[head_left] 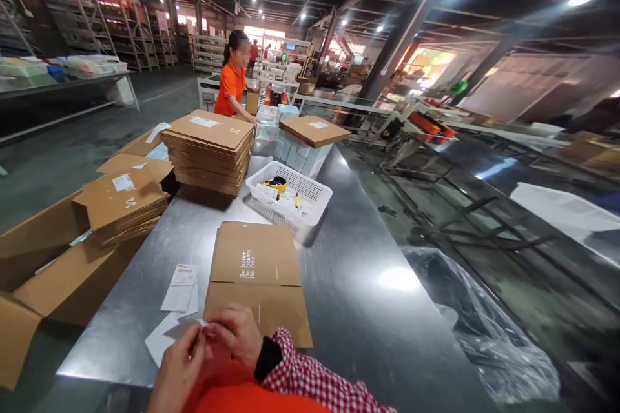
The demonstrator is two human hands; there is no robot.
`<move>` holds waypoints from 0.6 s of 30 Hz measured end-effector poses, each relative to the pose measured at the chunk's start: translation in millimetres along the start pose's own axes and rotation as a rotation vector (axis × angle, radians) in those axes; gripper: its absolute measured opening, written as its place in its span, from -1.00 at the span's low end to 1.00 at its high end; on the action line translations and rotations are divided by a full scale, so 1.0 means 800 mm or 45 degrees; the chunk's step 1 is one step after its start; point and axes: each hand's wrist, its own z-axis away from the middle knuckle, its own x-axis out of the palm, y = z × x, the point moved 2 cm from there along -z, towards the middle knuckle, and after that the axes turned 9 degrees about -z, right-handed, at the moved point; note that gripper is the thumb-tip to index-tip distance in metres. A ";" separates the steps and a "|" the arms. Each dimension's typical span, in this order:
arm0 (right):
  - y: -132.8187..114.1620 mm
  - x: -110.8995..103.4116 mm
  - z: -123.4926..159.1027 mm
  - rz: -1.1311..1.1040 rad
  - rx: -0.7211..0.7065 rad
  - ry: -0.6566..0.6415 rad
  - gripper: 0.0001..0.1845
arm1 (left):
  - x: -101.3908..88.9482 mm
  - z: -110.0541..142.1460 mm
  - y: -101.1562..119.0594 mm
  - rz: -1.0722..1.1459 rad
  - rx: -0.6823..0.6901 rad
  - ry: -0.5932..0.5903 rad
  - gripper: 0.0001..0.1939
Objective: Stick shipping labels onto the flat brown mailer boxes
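Note:
My left hand (177, 364) and my right hand (238, 334) meet low in front of my body, fingers pinched together. Between their fingertips is a small white piece, like a paper label (202, 322), mostly covered by the fingers. Just beyond my right hand, a flat brown cardboard box (259, 258) with white printed words lies on the metal table (372, 322). White printed label sheets (179, 290) rest left of the box, and more white paper (157, 339) lies close to my left hand.
A white plastic basket (317, 197) holds a yellow-and-black tape roll (278, 184) and small items. A tall stack of flat cartons (208, 158) stands behind left. Open large cartons (62, 284) crowd the table's left side. A co-worker in orange (230, 90) stands beyond. Clear plastic (489, 329) hangs at right.

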 end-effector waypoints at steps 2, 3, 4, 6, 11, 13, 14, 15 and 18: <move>0.007 0.007 0.000 -0.166 0.122 0.110 -0.59 | 0.001 -0.004 0.007 -0.102 -0.029 0.014 -0.71; 0.012 0.011 0.001 -0.285 0.214 0.199 -0.60 | 0.001 -0.005 0.011 -0.159 -0.039 0.033 -0.71; 0.018 0.014 0.001 -0.441 0.325 0.303 -0.60 | 0.001 -0.006 0.014 -0.222 -0.044 0.071 -0.72; 0.034 0.013 0.000 -0.831 0.556 0.550 -0.60 | -0.004 -0.007 0.014 -0.336 -0.057 0.140 -0.71; 0.069 -0.066 -0.008 -1.154 0.688 0.978 -0.62 | -0.033 -0.011 -0.036 -0.455 -0.135 -0.111 -0.64; 0.072 -0.102 -0.011 -1.097 0.642 1.043 -0.62 | -0.042 -0.013 -0.060 -0.655 -0.176 -0.214 -0.65; 0.069 -0.113 -0.012 -1.044 0.598 1.051 -0.63 | -0.043 -0.015 -0.065 -0.773 -0.169 -0.228 -0.64; 0.062 -0.117 -0.013 -0.953 0.535 1.022 -0.64 | -0.040 -0.018 -0.065 -0.866 -0.127 -0.227 -0.61; 0.029 -0.098 -0.015 -0.494 0.259 0.685 -0.67 | -0.011 -0.032 -0.036 -0.861 0.147 -0.251 -0.54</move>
